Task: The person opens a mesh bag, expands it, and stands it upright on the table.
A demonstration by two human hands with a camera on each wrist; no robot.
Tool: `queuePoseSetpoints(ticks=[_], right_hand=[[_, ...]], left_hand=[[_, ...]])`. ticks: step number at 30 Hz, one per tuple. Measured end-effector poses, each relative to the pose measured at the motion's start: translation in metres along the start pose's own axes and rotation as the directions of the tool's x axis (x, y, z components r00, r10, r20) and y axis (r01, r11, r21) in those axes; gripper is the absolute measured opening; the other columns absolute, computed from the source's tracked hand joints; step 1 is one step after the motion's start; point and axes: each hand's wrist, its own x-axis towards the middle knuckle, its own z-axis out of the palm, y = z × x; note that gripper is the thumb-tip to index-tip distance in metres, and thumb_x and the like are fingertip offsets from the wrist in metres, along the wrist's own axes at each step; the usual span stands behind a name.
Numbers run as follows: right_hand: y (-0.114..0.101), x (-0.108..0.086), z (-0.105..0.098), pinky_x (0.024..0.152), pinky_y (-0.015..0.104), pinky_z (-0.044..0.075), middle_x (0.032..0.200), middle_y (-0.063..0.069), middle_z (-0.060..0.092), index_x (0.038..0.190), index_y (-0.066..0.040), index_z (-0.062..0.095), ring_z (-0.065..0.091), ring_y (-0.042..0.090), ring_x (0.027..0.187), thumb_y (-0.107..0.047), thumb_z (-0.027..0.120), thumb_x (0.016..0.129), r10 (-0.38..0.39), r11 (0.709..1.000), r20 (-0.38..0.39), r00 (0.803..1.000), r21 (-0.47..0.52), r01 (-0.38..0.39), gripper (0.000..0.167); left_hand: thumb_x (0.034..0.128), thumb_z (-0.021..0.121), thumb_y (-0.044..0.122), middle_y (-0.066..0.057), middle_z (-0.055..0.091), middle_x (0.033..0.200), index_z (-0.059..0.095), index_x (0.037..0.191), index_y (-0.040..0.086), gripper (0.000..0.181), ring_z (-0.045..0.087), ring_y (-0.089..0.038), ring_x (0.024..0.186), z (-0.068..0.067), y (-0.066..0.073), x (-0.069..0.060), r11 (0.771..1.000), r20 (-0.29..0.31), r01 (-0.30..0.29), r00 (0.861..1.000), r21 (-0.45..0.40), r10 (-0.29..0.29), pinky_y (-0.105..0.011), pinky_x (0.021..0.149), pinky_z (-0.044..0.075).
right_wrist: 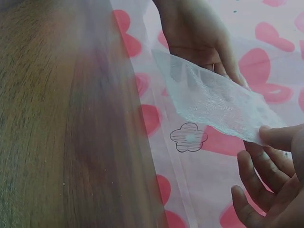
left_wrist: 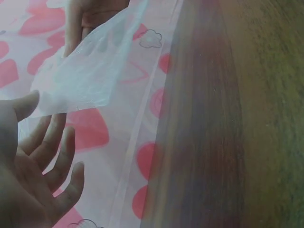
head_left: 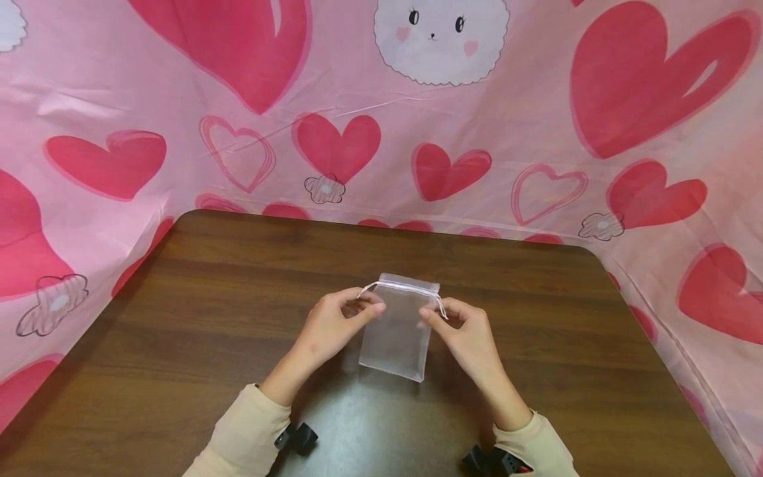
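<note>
Between both hands, a small sheer white drawstring pouch [head_left: 396, 331] is held up over the table, its gathered end and cord pointing away from me. My left hand [head_left: 334, 324] pinches the pouch's left edge near the top, thumb on the near face. On the opposite edge, my right hand [head_left: 467, 334] pinches it the same way. White drawstring loops [head_left: 442, 307] stick out at both upper corners. In the left wrist view the pouch [left_wrist: 90, 71] looks flat and see-through, with the other hand's fingers showing through it. Whether anything lies inside cannot be made out; it appears thin.
A dark brown wooden table [head_left: 208, 344] with rounded far corners lies under the hands. Pink cloth [head_left: 393, 99] printed with red hearts hangs behind it and along both sides. Black wrist cameras [head_left: 304, 438] sit by the cream sleeves [head_left: 244, 430].
</note>
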Motion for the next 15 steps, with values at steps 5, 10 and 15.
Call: queuePoseSetpoints(ticks=[5,10,15], right_hand=[[0.0001,0.0000,-0.0021,0.068,0.022,0.050,0.073,0.006,0.072,0.089,-0.003,0.074,0.069,0.014,0.071,-0.016,0.077,0.088,-0.008,1.000,-0.025,1.000,0.028,0.009,0.013],[0.0011,0.0004,-0.0030,0.071,0.023,0.051,0.079,0.006,0.073,0.095,-0.003,0.074,0.070,0.018,0.076,-0.018,0.076,0.089,0.002,1.000,0.008,1.000,0.020,-0.003,0.016],[0.0038,0.0000,-0.0022,0.072,0.025,0.052,0.083,0.004,0.074,0.102,-0.005,0.074,0.071,0.015,0.081,-0.019,0.076,0.089,0.009,1.000,0.091,0.996,-0.007,-0.008,0.019]], left_hand=[[0.0860,0.079,0.030,0.009,0.072,0.087,0.077,0.094,0.021,0.012,0.065,-0.012,0.077,-0.0005,0.0009,-0.0015,1.000,-0.003,0.001,1.000,0.015,-0.001,-0.032,0.073,0.051],[0.0876,0.077,0.027,0.010,0.073,0.079,0.077,0.092,0.021,0.007,0.066,-0.010,0.071,-0.0009,0.0014,-0.0015,1.000,-0.048,0.012,0.999,-0.003,-0.012,-0.029,0.067,0.049],[0.0888,0.076,0.030,0.012,0.072,0.074,0.076,0.090,0.021,0.008,0.064,-0.009,0.069,0.0011,0.0009,-0.0006,1.000,-0.102,0.023,0.994,-0.009,-0.024,-0.029,0.065,0.048]])
